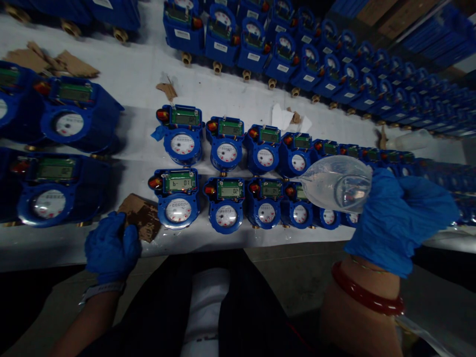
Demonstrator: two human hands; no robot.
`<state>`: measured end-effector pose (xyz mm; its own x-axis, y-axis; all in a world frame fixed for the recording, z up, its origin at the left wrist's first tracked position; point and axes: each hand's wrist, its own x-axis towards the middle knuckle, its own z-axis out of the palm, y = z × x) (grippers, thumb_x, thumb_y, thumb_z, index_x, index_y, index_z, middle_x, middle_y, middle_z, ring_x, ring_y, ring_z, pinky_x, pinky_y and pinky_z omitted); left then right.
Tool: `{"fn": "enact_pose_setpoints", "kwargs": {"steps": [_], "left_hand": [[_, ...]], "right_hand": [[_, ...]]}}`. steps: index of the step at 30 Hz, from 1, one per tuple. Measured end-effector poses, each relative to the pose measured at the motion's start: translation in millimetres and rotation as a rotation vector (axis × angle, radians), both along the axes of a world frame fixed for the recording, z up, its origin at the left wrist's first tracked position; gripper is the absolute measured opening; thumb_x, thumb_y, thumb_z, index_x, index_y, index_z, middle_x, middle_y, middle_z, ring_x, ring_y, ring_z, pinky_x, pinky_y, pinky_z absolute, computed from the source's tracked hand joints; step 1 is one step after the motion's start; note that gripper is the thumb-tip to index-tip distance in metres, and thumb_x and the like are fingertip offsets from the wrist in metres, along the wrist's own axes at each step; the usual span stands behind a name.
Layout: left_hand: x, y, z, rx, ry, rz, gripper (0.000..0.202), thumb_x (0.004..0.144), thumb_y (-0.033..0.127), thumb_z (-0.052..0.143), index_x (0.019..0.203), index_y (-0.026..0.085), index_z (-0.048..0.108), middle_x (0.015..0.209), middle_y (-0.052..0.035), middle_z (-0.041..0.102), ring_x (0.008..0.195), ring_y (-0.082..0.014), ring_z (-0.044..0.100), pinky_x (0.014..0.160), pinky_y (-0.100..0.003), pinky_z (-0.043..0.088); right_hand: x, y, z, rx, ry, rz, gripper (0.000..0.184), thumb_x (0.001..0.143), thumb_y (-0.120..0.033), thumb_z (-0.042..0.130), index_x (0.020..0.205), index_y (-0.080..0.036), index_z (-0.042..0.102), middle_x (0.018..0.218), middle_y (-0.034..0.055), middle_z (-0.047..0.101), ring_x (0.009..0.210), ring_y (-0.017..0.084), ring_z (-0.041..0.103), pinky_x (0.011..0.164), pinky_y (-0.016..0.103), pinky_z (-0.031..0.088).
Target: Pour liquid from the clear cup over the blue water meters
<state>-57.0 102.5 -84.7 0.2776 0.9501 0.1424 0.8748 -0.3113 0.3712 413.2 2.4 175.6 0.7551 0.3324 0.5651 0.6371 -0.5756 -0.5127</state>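
Note:
My right hand, in a blue glove, grips a clear plastic bag of clear liquid whose narrow tip points left over a blue water meter in the near row. My left hand, also gloved in blue, is curled at the table's front edge and touches a torn piece of brown cardboard. Right beside the cardboard sits a blue meter with a green display. Two rows of such meters run to the right across the white table.
Larger-looking blue meters lie at the left. A long row of meters lines the table's far side. Cardboard scraps and white paper bits lie between. My dark-clothed lap is below the table edge.

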Motion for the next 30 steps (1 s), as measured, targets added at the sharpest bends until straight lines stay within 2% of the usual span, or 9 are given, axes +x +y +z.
{"fn": "enact_pose_setpoints", "kwargs": {"steps": [8,13,18,23,30], "left_hand": [[1.3,-0.1,0.1,-0.005,0.016,-0.001,0.061,0.097,0.046,0.050,0.132,0.000,0.067,0.132,-0.0319,0.069,0.124,-0.0463,0.067,0.105,-0.059,0.052],[0.0,-0.9,-1.6,-0.025,0.031,0.029,0.060,0.096,0.048,0.049,0.134,0.005,0.067,0.134,-0.0280,0.069,0.124,-0.0444,0.067,0.105,-0.058,0.052],[-1.3,-1.3,-2.7,-0.053,0.021,0.040,0.060,0.095,0.047,0.051,0.138,0.008,0.065,0.139,-0.0274,0.067,0.129,-0.0433,0.064,0.108,-0.059,0.050],[-1.5,-0.7,-2.3,-0.050,0.035,0.040,0.061,0.095,0.047,0.051,0.138,0.006,0.065,0.138,-0.0286,0.067,0.128,-0.0438,0.065,0.107,-0.058,0.051],[2.2,-0.6,1.9,-0.033,0.045,0.020,0.066,0.097,0.049,0.046,0.133,-0.002,0.067,0.132,-0.0329,0.068,0.124,-0.0484,0.066,0.105,-0.060,0.051]], "right_hand": [[2.6,-3.0,-0.4,0.033,0.004,0.003,0.034,0.064,-0.034,0.064,0.045,-0.024,0.038,0.051,-0.0027,0.032,0.055,0.011,0.028,0.056,0.032,0.021],[4.6,-5.7,-1.1,0.022,0.013,-0.016,0.029,0.064,-0.035,0.064,0.048,-0.024,0.042,0.053,-0.0020,0.036,0.056,0.013,0.031,0.057,0.032,0.024],[7.6,-7.1,-2.2,-0.028,-0.006,-0.059,0.035,0.065,-0.039,0.063,0.048,-0.025,0.037,0.053,-0.0027,0.032,0.055,0.012,0.028,0.056,0.032,0.026],[6.6,-2.8,0.0,-0.006,0.023,-0.059,0.031,0.062,-0.037,0.063,0.045,-0.025,0.040,0.050,-0.0030,0.030,0.054,0.011,0.026,0.056,0.032,0.026],[6.9,0.0,0.4,-0.008,0.021,-0.050,0.030,0.061,-0.038,0.063,0.044,-0.025,0.041,0.048,-0.0022,0.034,0.052,0.012,0.028,0.055,0.031,0.023]]}}
